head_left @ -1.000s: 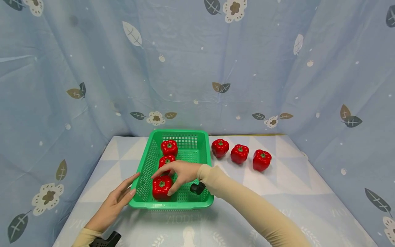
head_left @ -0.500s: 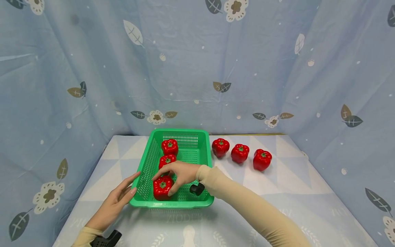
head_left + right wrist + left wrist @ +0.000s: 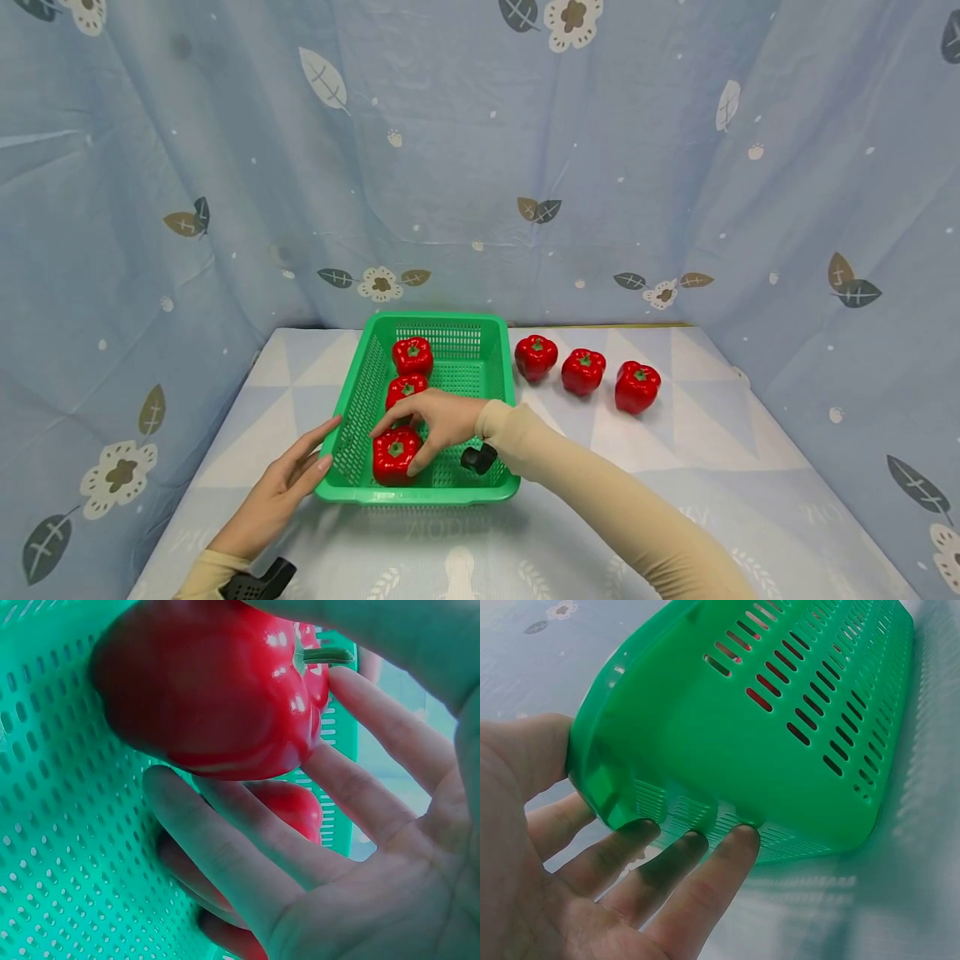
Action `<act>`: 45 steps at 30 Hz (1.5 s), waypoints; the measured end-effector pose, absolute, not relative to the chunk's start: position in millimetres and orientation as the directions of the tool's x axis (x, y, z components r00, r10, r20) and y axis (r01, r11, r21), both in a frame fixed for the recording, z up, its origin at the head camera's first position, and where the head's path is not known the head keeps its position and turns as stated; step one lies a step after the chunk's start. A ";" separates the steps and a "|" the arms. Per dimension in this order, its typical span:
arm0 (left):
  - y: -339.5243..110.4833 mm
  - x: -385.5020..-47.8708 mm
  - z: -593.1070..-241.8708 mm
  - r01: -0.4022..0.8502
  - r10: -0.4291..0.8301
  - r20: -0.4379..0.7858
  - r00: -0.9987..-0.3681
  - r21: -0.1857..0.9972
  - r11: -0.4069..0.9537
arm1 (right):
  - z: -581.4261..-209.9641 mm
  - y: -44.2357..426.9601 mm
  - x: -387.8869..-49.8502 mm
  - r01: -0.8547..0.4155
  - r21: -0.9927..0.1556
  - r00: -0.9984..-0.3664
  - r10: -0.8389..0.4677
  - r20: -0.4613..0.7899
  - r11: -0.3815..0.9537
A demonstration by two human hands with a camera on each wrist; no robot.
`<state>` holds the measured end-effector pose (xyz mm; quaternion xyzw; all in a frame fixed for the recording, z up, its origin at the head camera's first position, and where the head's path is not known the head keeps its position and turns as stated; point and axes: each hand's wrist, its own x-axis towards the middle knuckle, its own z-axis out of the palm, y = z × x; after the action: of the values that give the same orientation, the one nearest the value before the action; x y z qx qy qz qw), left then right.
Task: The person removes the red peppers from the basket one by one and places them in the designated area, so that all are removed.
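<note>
In the head view, a green plastic basket (image 3: 442, 497) with perforated walls stands on the table, tilted slightly in view. Three red bell peppers lie in a row along its left side. My right hand (image 3: 442, 421) reaches in from the right and holds the nearest bell pepper (image 3: 393, 458), thumb on one side and fingers around the other. The right wrist view shows that pepper (image 3: 210, 690) with its green stem, and another pepper (image 3: 292, 806) beyond the fingers. My left hand (image 3: 281, 483) grips the basket's left rim; in the left wrist view, fingertips (image 3: 742, 840) touch the outer wall.
Three more red bell peppers, one at the left (image 3: 536, 358), one in the middle (image 3: 582, 372) and one at the right (image 3: 637, 388), stand on the table right of the basket. A blue patterned curtain (image 3: 450, 167) hangs behind and at both sides.
</note>
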<state>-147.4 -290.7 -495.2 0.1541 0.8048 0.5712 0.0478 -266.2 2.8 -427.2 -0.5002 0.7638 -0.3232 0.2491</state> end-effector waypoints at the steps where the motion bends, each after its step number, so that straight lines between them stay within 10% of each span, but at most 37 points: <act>1: -290.6 -147.3 -495.2 0.193 0.303 0.099 -0.948 0.934 0.299 | -427.3 2.8 -266.4 -0.606 -0.741 -0.375 -0.925 -0.055 0.290; 45: -291.1 -146.1 -495.8 0.194 0.303 0.107 -0.947 0.942 0.273 | -354.6 72.9 -272.4 -0.562 -0.795 -0.500 -0.860 0.107 0.228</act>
<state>-146.1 -291.1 -495.8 0.1560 0.7965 0.5822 0.0472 -272.4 72.9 -354.6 -0.4663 0.7624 -0.4105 0.1810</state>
